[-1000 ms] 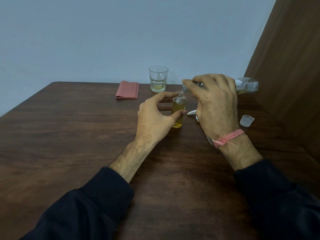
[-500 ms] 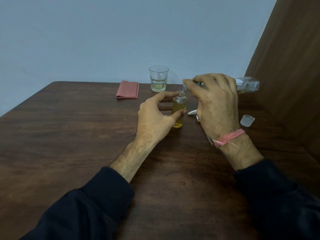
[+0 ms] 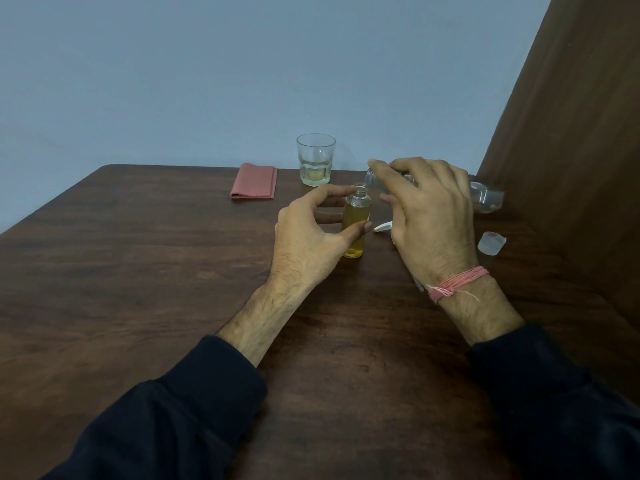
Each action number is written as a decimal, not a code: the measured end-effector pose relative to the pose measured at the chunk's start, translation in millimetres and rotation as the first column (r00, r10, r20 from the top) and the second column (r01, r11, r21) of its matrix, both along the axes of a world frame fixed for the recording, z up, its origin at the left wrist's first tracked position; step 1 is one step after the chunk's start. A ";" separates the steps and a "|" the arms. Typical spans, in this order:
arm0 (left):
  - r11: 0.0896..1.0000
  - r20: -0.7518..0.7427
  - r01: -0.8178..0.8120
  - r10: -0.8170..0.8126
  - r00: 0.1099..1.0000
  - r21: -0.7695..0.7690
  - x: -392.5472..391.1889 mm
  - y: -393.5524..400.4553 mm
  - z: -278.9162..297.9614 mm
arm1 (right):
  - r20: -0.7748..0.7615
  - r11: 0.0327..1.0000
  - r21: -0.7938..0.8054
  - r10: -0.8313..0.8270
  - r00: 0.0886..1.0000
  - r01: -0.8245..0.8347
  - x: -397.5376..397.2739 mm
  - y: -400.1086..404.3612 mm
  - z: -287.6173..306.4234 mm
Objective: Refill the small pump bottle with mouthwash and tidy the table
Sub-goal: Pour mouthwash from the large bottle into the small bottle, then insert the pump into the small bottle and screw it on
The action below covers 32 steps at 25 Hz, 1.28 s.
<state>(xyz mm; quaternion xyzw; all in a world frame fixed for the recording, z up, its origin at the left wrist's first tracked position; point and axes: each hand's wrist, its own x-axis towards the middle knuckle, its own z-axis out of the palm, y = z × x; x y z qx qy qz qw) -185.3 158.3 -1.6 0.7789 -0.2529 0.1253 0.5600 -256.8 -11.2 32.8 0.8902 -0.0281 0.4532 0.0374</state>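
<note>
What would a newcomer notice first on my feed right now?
First, mid-table, the small clear bottle of amber liquid, uncapped, steadied by the left hand. Directly above it the right hand holds a large clear plastic bottle tipped sideways, its mouth at the small bottle's neck. Behind stand a clear drinking glass and a folded pink cloth; a translucent cap lies at the right.

Dark wood-grain table (image 3: 156, 271), clear glass tumbler (image 3: 316, 159), matt pink cloth (image 3: 254, 181)

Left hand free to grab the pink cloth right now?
Probably not: the left hand is gripping the small bottle under the pour. The pink cloth lies unobstructed on its side.
</note>
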 end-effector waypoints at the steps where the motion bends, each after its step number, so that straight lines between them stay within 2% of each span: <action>1: 1.000 -0.003 0.003 -0.003 1.000 -0.002 -0.2 -0.2 -0.2 | 0.008 0.999 0.033 0.017 1.000 -0.017 -0.1 0.2 -0.9; 4: 1.000 -0.025 0.019 -0.019 0.999 -0.025 -0.2 -1.3 -1.7 | 0.007 0.972 0.227 0.068 0.998 -0.068 0.7 -6.4 -0.3; 6: 1.000 -0.025 0.011 -0.012 1.000 -0.014 0.6 -1.8 -2.2 | 0.037 0.896 0.427 0.116 0.993 -0.121 1.9 -17.5 2.7; 8: 1.000 -0.020 -0.014 0.015 1.000 0.012 1.8 -2.1 -2.8 | 0.101 0.779 0.599 0.157 0.982 -0.186 2.6 -31.7 6.2; 11: 0.999 -0.043 -0.026 0.027 0.999 0.029 2.4 -3.7 -2.2 | 0.207 0.587 0.755 0.210 0.956 -0.292 0.4 -52.2 10.1; 18: 0.999 -0.057 -0.002 0.004 0.998 0.037 2.9 -4.7 -0.6 | 0.345 0.178 0.892 0.327 0.880 -0.416 -1.1 -81.1 5.2; 23: 0.999 -0.076 0.005 -0.002 0.997 0.041 2.0 -4.1 -0.4 | 0.350 0.087 0.902 0.425 0.834 -0.423 -1.6 -85.2 4.7; 26: 0.999 -0.092 -0.003 0.008 0.996 0.053 1.4 -4.3 0.3 | 0.388 -0.004 0.898 0.482 0.786 -0.441 -5.7 -85.7 6.5; 29: 0.998 -0.108 0.007 0.000 0.994 0.058 0.5 -3.2 1.3 | 0.447 -0.077 0.882 0.453 0.772 -0.465 -8.1 -84.5 13.0; 31: 0.998 -0.108 0.008 -0.002 0.994 0.058 -0.6 -2.5 2.2 | 0.477 -0.010 0.863 0.347 0.807 -0.506 -8.5 -82.2 16.4; 32: 0.998 -0.108 0.010 -0.004 0.994 0.056 -1.1 -2.2 2.8 | 0.493 0.085 0.844 0.266 0.829 -0.529 -8.8 -80.5 17.5</action>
